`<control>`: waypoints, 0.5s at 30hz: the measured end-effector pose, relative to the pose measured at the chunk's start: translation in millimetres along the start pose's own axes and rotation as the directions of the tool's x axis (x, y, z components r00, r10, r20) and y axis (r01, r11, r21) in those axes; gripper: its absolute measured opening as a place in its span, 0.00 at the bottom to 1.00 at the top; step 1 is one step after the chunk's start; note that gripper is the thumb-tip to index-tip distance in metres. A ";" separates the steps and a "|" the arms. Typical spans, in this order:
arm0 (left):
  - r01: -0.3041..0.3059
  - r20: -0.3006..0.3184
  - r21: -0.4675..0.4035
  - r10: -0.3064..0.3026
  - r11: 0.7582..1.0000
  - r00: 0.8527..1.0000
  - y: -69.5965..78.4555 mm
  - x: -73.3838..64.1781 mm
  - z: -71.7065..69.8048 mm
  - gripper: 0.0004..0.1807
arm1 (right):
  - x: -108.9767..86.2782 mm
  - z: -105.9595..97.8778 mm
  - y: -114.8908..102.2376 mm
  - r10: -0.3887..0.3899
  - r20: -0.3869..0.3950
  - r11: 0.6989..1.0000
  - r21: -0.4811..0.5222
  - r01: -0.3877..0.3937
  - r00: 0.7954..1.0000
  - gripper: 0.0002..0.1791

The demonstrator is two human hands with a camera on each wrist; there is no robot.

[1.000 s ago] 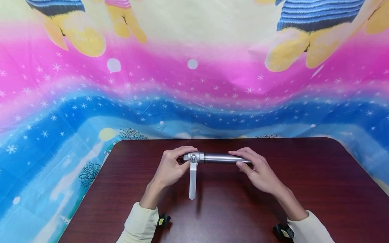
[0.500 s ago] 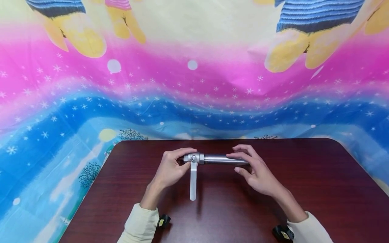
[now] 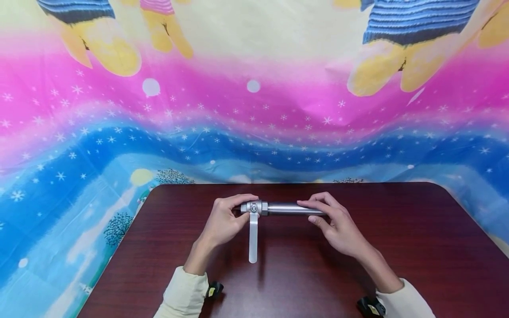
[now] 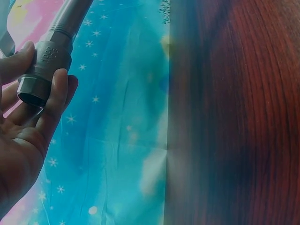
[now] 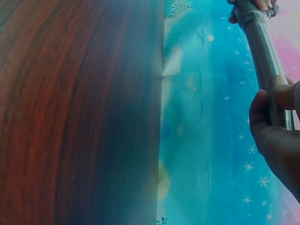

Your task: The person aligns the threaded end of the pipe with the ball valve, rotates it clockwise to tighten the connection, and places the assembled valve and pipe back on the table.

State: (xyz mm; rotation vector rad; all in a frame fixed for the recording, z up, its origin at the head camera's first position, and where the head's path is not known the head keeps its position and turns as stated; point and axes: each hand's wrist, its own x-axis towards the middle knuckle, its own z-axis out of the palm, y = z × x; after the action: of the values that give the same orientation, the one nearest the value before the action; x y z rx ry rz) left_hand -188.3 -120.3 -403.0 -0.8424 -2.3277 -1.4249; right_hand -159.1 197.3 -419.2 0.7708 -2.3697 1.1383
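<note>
A metal ball valve (image 3: 254,206) with a long flat lever handle (image 3: 253,238) is joined to a smooth steel pipe (image 3: 284,209), the two held level above the table. My left hand (image 3: 224,221) grips the valve body from the left, thumb in front and fingers behind; the left wrist view shows the valve's open hexagonal end (image 4: 34,90) between thumb and fingers. The pipe's right end lies in my right hand (image 3: 338,225), pinched between thumb and fingers. In the right wrist view the thumb and fingers lie round the pipe (image 5: 265,61).
A dark red-brown wooden table (image 3: 298,282) with rounded corners lies below the hands. Behind it and along its left side hangs a colourful printed cloth (image 3: 254,110). Black wrist cameras (image 3: 214,289) sit at both pale sleeves.
My right hand loosens its fingers and thumb from the pipe's end half a second ago, then closes them on it again. The left hand keeps its grip on the valve.
</note>
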 end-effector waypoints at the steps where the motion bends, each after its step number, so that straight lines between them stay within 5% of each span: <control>1: -0.001 0.000 0.003 0.001 1.000 1.000 0.1 0.1 -0.1 0.24 | -0.1 0.0 0.0 0.003 0.001 1.000 0.000 -0.003 1.000 0.27; 15: -0.008 -0.004 0.015 0.008 1.000 1.000 2.7 0.3 -0.8 0.24 | 1.2 -1.2 -1.6 0.025 0.037 0.997 0.066 -0.028 0.999 0.26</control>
State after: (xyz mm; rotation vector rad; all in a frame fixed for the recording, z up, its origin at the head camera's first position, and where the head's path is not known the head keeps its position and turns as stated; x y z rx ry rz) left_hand -186.9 -120.0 -400.6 -0.8435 -2.3260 -1.4032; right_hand -158.8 197.1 -417.0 0.7914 -2.3891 1.2296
